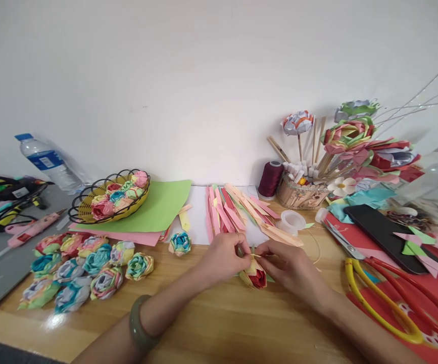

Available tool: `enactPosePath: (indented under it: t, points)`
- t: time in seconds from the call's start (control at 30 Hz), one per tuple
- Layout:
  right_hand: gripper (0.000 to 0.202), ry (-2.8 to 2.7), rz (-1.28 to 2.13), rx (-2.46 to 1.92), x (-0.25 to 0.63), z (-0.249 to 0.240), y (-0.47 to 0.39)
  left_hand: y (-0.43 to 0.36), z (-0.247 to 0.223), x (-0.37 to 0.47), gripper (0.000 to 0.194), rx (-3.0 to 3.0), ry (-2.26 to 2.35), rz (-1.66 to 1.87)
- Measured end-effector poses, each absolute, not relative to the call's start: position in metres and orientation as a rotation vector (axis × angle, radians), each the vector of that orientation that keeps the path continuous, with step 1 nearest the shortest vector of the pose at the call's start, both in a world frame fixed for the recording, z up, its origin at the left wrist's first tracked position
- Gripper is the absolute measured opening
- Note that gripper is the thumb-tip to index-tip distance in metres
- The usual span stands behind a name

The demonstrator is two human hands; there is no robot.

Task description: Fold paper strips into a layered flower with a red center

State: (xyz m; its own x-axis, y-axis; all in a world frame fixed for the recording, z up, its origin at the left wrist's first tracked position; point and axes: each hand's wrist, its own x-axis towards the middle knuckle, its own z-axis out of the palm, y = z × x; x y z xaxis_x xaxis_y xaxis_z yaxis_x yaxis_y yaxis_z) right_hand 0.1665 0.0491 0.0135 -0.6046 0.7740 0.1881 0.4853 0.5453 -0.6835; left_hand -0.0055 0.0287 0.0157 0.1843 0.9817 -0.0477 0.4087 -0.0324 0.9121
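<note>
Red-centred paper flower (256,278): 1, hanging bloom-down between the hands, just above the wooden table (207,323); the clock directions below are running from it.
Left hand (224,258): fingers curling nearly closed, thumb and forefinger pinching at the flower's base; 1 ring and 1 green bangle (140,323) are showing.
Right hand (292,263): fingers bending, tips drawn together and pinching at the same base from the 3 o'clock side. The hands are working close together; whether their fingertips are touching, I cannot tell.
Loose paper rosettes (97,259): 11 are clustering at 9 o'clock; 1 teal-centred rosette (180,243) is sitting nearer, at 10.
Yellow basket (135,205): 1, at 10 o'clock, holding at least 5 rosettes and resting on 1 green sheet (165,202).
Paper strips (224,212): too many overlapping to count, lying between 11 and 12 o'clock.
Maroon thread spool (270,180): 1, standing at 12 o'clock.
Decorated pot (300,194): 1, at 1 o'clock, holding sticks.
Stemmed paper flowers (349,132): at least 4, rising at 1 o'clock.
Black phone (383,235): 1, lying between 2 and 3 o'clock.
Scissors (383,306): 1 pair, lying at 3 o'clock.
Water bottle (48,161): 1, leaning at 10 o'clock.
</note>
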Motion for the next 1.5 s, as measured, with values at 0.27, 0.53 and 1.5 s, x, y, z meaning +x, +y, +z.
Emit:
enactPosePath:
  t: [0.27,0.53,1.5]
  points:
    - [0.006,-2.277,0.288,-0.829,0.174,0.013,0.047,0.036,0.022,-0.016,0.033,1.264,1.073,0.848]
    - [0.020,-2.264,0.059,-0.545,0.180,0.014,0.044,0.026,0.028,-0.004,0.064,1.168,0.812,0.631]
    - [0.027,-1.508,1.671,-1.193,0.158,0.032,0.045,0.022,0.022,0.005,0.057,1.449,1.040,1.103]
